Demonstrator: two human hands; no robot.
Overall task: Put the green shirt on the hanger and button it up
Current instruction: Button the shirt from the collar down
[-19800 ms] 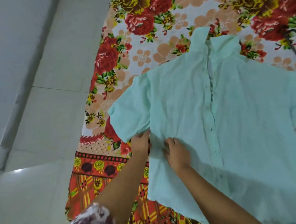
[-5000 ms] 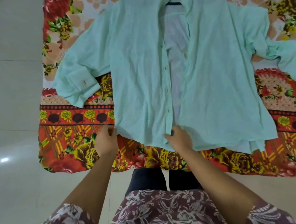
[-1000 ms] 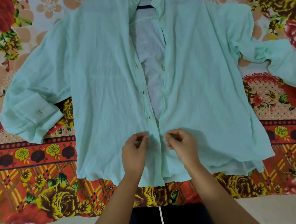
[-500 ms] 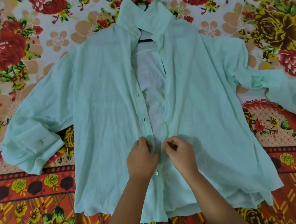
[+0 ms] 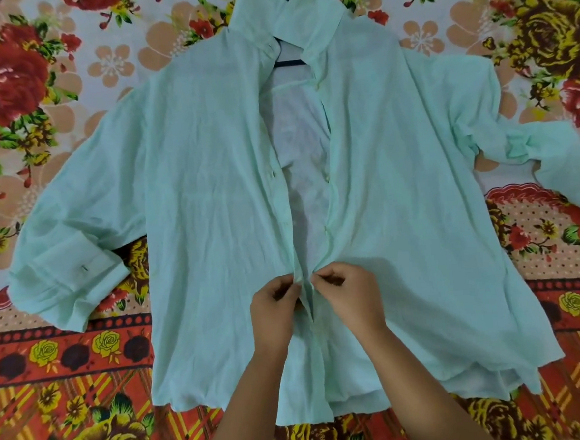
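Pale green cloth lies spread flat, front up, on a floral sheet [image 5: 68, 355]. This is the green shirt [image 5: 194, 192], and the dark hanger [image 5: 289, 62] sits inside its collar, with only its bar and part of the hook showing through the open neck. Laying the shirt flat seems meant to keep both front edges steady and lined up for buttoning.

Well below the hanger, on the front opening, the left hand [image 5: 274, 310] pinches one edge between thumb and fingers, and the right hand [image 5: 347, 298] pinches the facing edge. The two hands almost touch as they draw the edges together, most likely to pass a button through its hole, though the fingers hide that button.

Between the hands and the hanger the front gapes, showing the paler inside of the back and a small button [image 5: 327, 179] on one edge. Most of the buttoning looks yet to be done. Farther from the hanger than the hands, the edges overlap; whether they are fastened there I cannot tell.

No brand, label or readable writing shows anywhere.
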